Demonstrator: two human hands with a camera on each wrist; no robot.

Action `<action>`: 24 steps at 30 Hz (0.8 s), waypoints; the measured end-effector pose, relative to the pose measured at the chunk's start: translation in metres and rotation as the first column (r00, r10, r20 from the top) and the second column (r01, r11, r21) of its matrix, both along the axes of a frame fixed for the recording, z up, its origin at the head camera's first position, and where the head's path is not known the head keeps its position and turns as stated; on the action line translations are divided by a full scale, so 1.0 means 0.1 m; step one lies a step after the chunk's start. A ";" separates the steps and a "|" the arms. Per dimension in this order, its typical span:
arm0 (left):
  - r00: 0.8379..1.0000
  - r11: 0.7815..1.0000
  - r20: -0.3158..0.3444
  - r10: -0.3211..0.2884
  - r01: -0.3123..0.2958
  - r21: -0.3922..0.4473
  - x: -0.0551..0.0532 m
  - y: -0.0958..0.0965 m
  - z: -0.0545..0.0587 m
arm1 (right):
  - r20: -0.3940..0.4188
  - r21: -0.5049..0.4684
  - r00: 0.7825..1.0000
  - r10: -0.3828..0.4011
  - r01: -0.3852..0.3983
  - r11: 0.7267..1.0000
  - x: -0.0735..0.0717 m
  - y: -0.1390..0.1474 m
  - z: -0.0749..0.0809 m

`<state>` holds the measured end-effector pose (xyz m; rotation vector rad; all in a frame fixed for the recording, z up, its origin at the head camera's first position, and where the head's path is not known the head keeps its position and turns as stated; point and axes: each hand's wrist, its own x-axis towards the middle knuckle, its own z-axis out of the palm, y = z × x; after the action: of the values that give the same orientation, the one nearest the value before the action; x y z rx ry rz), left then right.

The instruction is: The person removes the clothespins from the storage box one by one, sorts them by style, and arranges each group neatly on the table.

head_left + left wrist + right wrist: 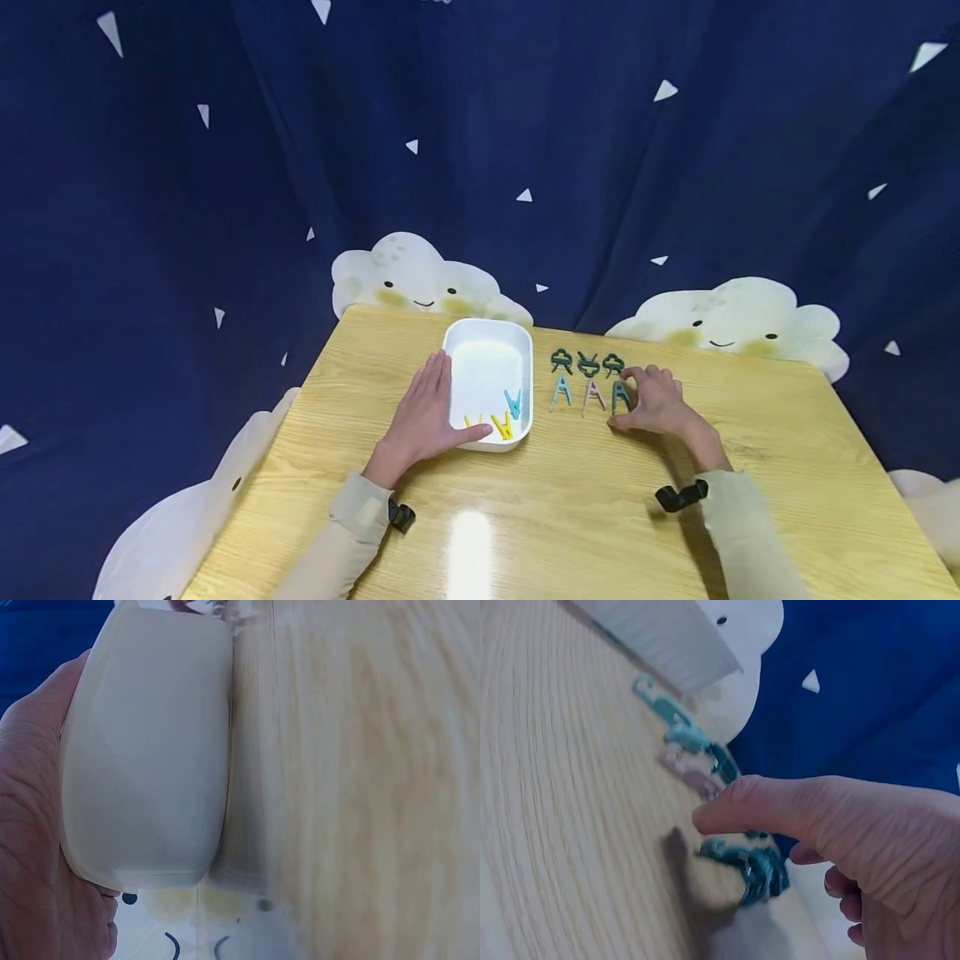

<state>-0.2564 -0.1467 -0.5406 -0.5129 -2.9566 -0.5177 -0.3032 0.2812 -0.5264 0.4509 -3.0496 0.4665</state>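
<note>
Two hands over the desk (562,500). Left hand (425,414): fingers straight along the white tray's (483,367) left wall, thumb across its near edge. Right hand (660,402): spread, thumb and index apart around the dark green clothespin (619,397), which lies at the right end of the near row, beside the pink clothespin (592,389). Yellow clothespins (503,429) sit inside the tray.
</note>
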 end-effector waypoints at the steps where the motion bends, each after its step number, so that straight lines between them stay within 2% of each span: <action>1: 1.000 1.000 0.001 0.002 -0.002 -0.007 0.00 -0.01 0.00 | -0.009 -0.020 1.000 0.010 -0.010 1.000 0.02 -0.04 0.02; 4: 1.000 1.000 -0.001 0.003 -0.003 0.002 -0.01 -0.01 0.02 | -0.067 -0.088 0.995 0.068 -0.074 0.993 0.06 -0.22 0.11; 6: 1.000 1.000 -0.001 0.005 -0.005 0.014 -0.02 0.01 0.03 | -0.118 -0.129 0.984 0.131 -0.146 0.981 0.06 -0.38 0.20; 9: 1.000 1.000 0.000 0.006 -0.006 0.026 -0.03 0.05 0.04 | -0.195 -0.153 0.952 0.234 -0.265 0.952 0.08 -0.68 0.30; 12: 1.000 1.000 0.000 0.003 -0.003 0.031 -0.02 0.07 0.04 | -0.223 -0.132 0.920 0.321 -0.355 0.925 0.12 -1.02 0.36; 15: 1.000 0.999 -0.009 -0.008 0.008 0.032 -0.02 0.11 0.04 | -0.192 -0.078 0.898 0.396 -0.416 0.906 0.15 -1.33 0.42; 19: 0.999 0.999 -0.035 -0.018 0.019 0.035 -0.04 0.19 0.07 | -0.093 0.003 0.867 0.489 -0.491 0.871 0.15 -1.63 0.46; 23: 0.998 0.999 -0.060 -0.030 0.032 0.037 -0.06 0.29 0.09 | -0.039 0.028 0.832 0.553 -0.553 0.833 0.15 -1.79 0.37; 24: 0.997 0.998 -0.062 -0.042 0.044 0.036 -0.07 0.32 0.10 | -0.037 0.029 0.829 0.558 -0.557 0.830 0.16 -1.79 0.34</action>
<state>-0.2629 -0.1144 -0.5309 -0.5791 -2.8781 -0.5495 -0.2876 0.1021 -0.4920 1.3515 -2.8300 0.4284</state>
